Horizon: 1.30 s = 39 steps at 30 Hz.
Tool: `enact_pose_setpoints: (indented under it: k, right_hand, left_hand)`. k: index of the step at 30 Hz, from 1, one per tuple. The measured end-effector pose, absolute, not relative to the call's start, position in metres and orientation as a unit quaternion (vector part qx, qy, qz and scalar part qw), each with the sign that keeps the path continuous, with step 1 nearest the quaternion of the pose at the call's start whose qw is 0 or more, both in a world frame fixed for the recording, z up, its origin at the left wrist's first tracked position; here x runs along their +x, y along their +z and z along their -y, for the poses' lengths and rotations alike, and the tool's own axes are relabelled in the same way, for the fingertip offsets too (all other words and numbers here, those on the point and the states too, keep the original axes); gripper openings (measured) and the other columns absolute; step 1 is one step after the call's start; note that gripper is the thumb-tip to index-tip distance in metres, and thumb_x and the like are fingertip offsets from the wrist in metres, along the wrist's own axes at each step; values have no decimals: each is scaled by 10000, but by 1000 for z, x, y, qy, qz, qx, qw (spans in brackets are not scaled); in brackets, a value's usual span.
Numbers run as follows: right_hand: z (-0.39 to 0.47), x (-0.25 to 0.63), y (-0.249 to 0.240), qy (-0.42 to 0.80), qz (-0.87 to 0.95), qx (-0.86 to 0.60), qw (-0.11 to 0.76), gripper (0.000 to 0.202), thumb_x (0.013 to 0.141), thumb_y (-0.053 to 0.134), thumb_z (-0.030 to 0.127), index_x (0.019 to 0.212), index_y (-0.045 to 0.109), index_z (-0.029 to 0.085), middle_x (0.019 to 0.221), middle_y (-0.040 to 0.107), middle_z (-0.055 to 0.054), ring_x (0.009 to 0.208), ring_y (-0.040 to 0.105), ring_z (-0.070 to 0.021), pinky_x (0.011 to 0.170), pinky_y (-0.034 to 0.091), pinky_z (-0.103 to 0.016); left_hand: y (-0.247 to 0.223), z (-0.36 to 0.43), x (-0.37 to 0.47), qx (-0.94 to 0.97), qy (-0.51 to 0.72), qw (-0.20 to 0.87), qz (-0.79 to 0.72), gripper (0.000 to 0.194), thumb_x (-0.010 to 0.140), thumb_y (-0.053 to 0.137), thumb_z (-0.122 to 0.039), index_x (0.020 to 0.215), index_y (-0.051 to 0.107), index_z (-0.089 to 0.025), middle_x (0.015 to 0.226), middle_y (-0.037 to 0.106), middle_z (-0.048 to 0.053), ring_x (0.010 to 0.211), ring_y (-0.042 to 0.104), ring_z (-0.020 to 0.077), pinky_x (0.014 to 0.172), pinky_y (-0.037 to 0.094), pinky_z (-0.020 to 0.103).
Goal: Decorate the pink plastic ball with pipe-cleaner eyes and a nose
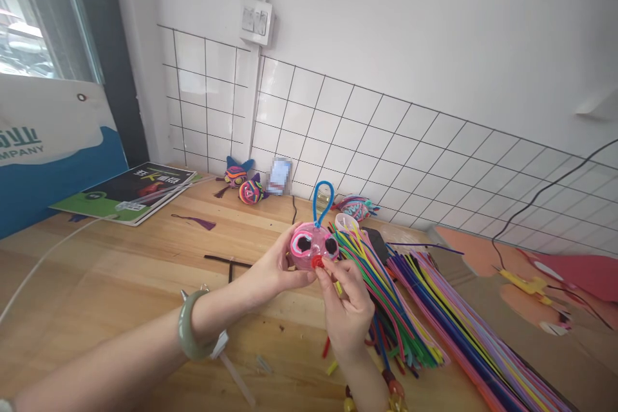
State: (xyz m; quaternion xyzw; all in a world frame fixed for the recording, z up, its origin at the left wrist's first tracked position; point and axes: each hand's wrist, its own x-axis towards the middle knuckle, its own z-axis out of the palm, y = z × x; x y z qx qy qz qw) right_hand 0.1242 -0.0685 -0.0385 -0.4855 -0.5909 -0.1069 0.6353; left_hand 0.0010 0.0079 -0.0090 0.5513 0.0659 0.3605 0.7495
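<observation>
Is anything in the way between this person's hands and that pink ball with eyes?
Nothing visible blocks the left hand: it holds the pink ball. Only the small red piece, pinched by the right hand, sits between that hand's fingertips and the ball's front.

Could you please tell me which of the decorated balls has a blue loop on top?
The pink ball in the left hand; its blue loop stands upright. The blue-eared ball and purple-eared ball near the wall have pointed pieces instead.
</observation>
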Motion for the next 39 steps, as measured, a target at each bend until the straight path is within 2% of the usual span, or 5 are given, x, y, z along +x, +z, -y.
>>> enact_pose_setpoints:
  k: [13, 31, 39]
  right_hand:
    - [68, 127, -39, -112, 615, -468, 625, 361, 808, 606, 52, 1089, 641, 277, 751, 547, 5, 695, 530, -130, 606, 458, -282]
    - [68, 121, -38, -116, 615, -483, 613, 317, 802, 611, 61, 1060, 645, 242, 714, 513, 20, 649, 509, -114, 581, 452, -256]
    - [71, 121, -38, -101, 615, -479, 618, 315, 807, 608, 58, 1061, 637, 241, 718, 500, 20, 654, 499, -115, 580, 438, -258]
  left_hand:
    - [-2, -4, -2, 552, 356, 750, -77, 568, 754, 698, -183, 1261, 442, -185, 1273, 546, 119, 1148, 511, 245, 981, 385, 365]
    - [1, -3, -3, 558, 372, 729, -140, 537, 705, 729, -215, 1182, 492, -145, 1151, 600, 119, 1026, 563, 239, 845, 466, 331]
    - [2, -2, -3, 567, 374, 720, -141, 522, 703, 732, -215, 1164, 499, -143, 1139, 601, 120, 1038, 559, 242, 865, 454, 335]
